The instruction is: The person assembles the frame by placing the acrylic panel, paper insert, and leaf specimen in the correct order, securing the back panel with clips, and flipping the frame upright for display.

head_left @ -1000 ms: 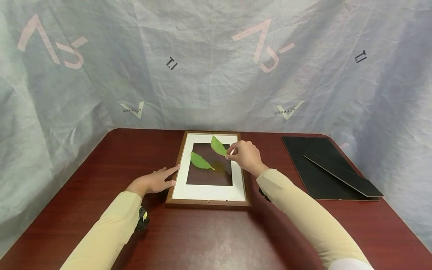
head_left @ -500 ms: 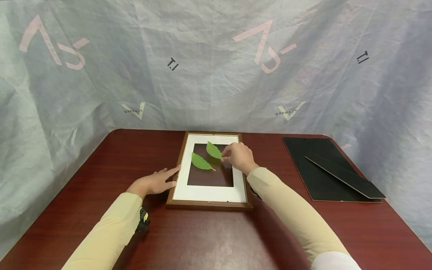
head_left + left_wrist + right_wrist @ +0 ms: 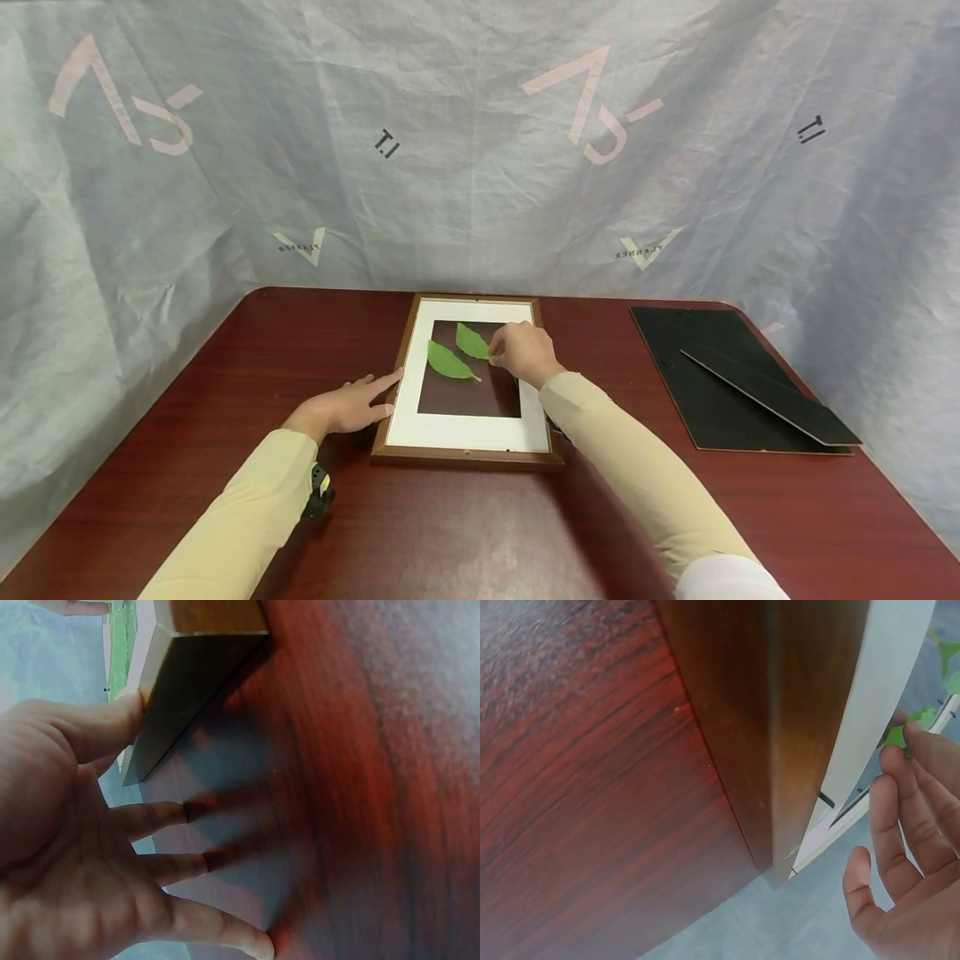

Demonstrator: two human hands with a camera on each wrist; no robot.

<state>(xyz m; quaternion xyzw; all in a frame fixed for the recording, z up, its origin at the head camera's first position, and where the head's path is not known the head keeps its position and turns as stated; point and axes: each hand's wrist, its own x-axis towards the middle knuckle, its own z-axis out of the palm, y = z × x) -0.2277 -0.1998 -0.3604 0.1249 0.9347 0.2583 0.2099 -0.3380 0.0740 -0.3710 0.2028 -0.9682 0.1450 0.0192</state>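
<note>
A wooden picture frame (image 3: 468, 457) lies on the table in the head view, with a white mat (image 3: 468, 432) around a dark middle. One green leaf (image 3: 447, 362) lies over the mat's left inner edge, its stem pointing right. My right hand (image 3: 525, 352) pinches a second green leaf (image 3: 471, 341) by its right end, just above the dark middle. That pinch shows partly in the right wrist view, the leaf (image 3: 922, 718) at the fingertips. My left hand (image 3: 341, 408) touches the frame's left side with extended fingers; in the left wrist view its thumb is against the frame (image 3: 202, 667).
On the right of the reddish table (image 3: 480, 533) lies a black board (image 3: 675, 333). A narrower black piece (image 3: 772, 392) rests tilted on top of it. A grey printed cloth (image 3: 465, 192) hangs behind the table and along both sides.
My right hand has moved left and toward me, bringing its leaf over the dark middle, closer to the other leaf. My left hand stays at the frame's side.
</note>
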